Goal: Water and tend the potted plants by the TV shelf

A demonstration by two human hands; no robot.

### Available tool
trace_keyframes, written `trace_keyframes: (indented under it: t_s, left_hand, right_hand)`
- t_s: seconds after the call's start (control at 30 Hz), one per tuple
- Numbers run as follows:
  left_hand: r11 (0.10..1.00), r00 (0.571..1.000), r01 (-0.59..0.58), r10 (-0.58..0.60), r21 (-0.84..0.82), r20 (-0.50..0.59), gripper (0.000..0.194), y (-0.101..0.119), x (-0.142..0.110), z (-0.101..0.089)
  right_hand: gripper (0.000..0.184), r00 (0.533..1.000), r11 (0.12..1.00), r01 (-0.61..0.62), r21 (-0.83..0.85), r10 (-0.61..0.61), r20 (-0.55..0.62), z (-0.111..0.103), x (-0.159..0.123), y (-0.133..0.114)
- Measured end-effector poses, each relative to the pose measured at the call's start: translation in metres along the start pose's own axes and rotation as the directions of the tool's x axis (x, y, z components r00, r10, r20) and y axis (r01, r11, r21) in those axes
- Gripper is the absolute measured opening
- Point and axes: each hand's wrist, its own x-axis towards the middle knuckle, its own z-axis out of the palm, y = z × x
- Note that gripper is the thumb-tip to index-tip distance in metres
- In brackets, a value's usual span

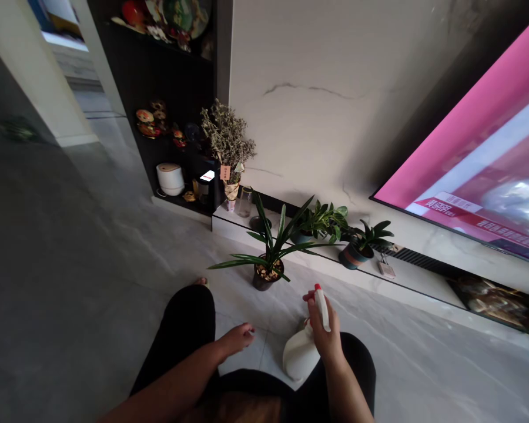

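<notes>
My right hand (325, 330) is closed around the neck and trigger of a white spray bottle (300, 354), whose red-tipped nozzle points forward. The bottle is tilted between my knees. To its left, my left hand (237, 341) hovers over the floor with its fingers curled together and nothing visible in them. Ahead of both hands, a potted plant (267, 275) with long strap-like green leaves stands on the floor in a dark pot. Pale chips cover its soil. Neither hand touches the plant.
A low white ledge (286, 254) runs along the wall, bearing a leafy plant (321, 220), another potted plant (357, 251), a glass jar (245, 202) and a dried bouquet (229, 141). Dark shelves (180, 82) with ornaments stand left; a lit television (476, 158) hangs right.
</notes>
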Motion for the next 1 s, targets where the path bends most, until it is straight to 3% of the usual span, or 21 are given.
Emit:
trace_keyframes:
  t_s: [0.53, 1.0]
  left_hand:
    - [1.000, 1.000, 0.007, -0.007, 0.013, -0.017, 0.044, -0.0063, -0.0003, -0.0043]
    - [0.998, 1.000, 0.015, -0.013, 0.057, -0.022, 0.041, -0.0098, 0.0028, -0.0046]
  right_hand:
    - [0.044, 0.999, 1.000, -0.016, 0.006, 0.015, 0.035, 0.0025, -0.0017, 0.0034]
    - [0.048, 0.997, 0.998, 0.054, -0.033, -0.052, 0.050, 0.0010, -0.0054, 0.0051]
